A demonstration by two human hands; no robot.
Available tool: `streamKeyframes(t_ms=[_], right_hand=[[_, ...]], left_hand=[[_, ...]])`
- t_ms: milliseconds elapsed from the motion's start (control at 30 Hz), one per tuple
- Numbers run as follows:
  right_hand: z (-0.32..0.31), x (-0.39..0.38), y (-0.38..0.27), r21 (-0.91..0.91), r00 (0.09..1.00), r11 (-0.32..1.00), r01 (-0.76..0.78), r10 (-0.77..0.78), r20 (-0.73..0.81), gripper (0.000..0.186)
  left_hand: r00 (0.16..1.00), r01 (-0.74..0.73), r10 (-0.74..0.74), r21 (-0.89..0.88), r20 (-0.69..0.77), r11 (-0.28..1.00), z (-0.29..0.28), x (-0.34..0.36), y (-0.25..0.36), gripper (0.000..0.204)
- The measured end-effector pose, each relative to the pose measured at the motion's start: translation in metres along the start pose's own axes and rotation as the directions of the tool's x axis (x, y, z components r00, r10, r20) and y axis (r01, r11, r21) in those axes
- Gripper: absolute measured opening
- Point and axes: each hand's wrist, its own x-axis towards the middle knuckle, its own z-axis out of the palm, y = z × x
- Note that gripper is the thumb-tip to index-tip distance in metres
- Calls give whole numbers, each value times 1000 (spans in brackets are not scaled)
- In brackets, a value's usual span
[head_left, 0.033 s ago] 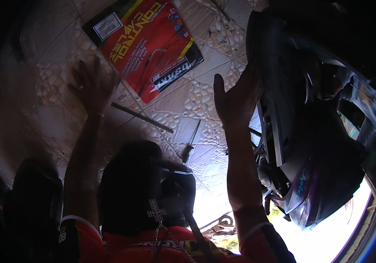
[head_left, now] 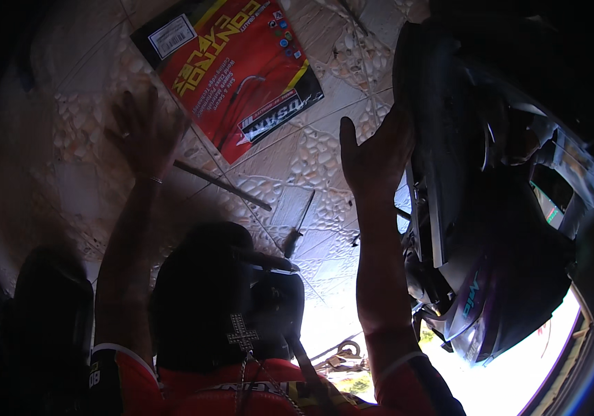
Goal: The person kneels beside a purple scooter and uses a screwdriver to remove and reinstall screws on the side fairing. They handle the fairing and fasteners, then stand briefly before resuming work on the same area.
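Note:
My left hand (head_left: 146, 135) is over the stone-patterned floor with its fingers spread and nothing in it. Just beyond it lies a flat red and black package (head_left: 241, 83) with yellow lettering, a white label and a cable picture. My right hand (head_left: 378, 156) is up against the dark body of a motorcycle (head_left: 442, 139) on the right. Its thumb stands out to the left; the fingers reach toward the bodywork, their tips lost in shadow. A long thin dark strip (head_left: 224, 185) lies on the floor between my hands. Nearer to me lies what looks like a screwdriver (head_left: 293, 240).
The motorcycle's purple and black panel (head_left: 474, 312) fills the right side, with mechanical parts (head_left: 429, 284) beside it. My dark-clad knee (head_left: 200, 277) stands at lower middle. A cross pendant (head_left: 242, 333) hangs on a chain before my red shirt. Bright daylight comes in below right.
Both hands keep their places and poses. The whole view has shifted only very slightly.

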Motion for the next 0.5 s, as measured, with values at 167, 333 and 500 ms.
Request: streamKeyframes(t_ms=[167, 333, 500], right_hand=[[11, 13, 5, 58, 996, 995, -77, 79, -38, 78], [19, 15, 16, 30, 999, 1000, -5, 4, 44, 72], [21, 28, 37, -59, 989, 990, 129, -125, 78, 44]], left_hand=[[1000, 10, -12, -106, -11, 994, 13, 0, -7, 81], [999, 18, -25, -184, -37, 983, 19, -1, -4, 81], [998, 28, -40, -226, -48, 974, 17, 1, -4, 80]])
